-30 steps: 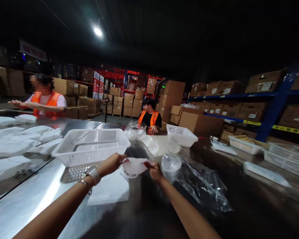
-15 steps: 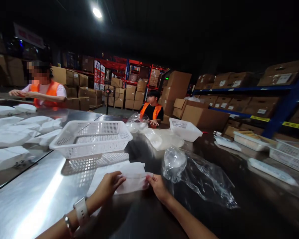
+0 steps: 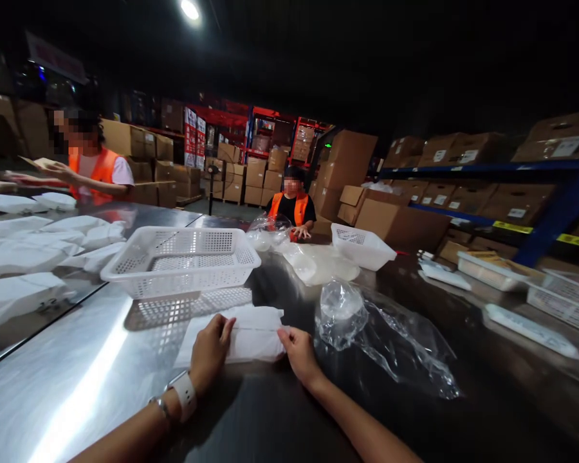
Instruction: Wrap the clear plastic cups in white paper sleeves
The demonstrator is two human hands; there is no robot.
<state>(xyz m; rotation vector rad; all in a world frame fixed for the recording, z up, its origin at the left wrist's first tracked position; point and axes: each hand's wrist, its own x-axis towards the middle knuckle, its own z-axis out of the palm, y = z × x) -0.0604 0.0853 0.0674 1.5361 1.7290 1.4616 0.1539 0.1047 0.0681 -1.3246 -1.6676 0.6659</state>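
Note:
A flat white bag (image 3: 257, 331), thin like paper or soft cloth, lies on the metal table between my hands. My left hand (image 3: 211, 347), with a white watch at the wrist, is closed on the bag's left part. At the right edge, my right hand (image 3: 299, 352) pinches a corner between thumb and fingers. Just beyond the bag stands a white perforated basket (image 3: 183, 283). A crumpled clear plastic bag (image 3: 386, 328) with a round whitish item inside rests to the right of my right hand.
Several filled white bags (image 3: 24, 254) lie at the left. Farther back are a translucent bag (image 3: 318, 265) and a smaller white basket (image 3: 364, 247). White trays (image 3: 492, 273) line the right side. Two people in orange vests (image 3: 301, 209) sit across the table.
My left hand has turned more upright and shifted slightly on the bag. My right hand has moved slightly up and left, still pinching the edge. The person at left now holds a flat piece.

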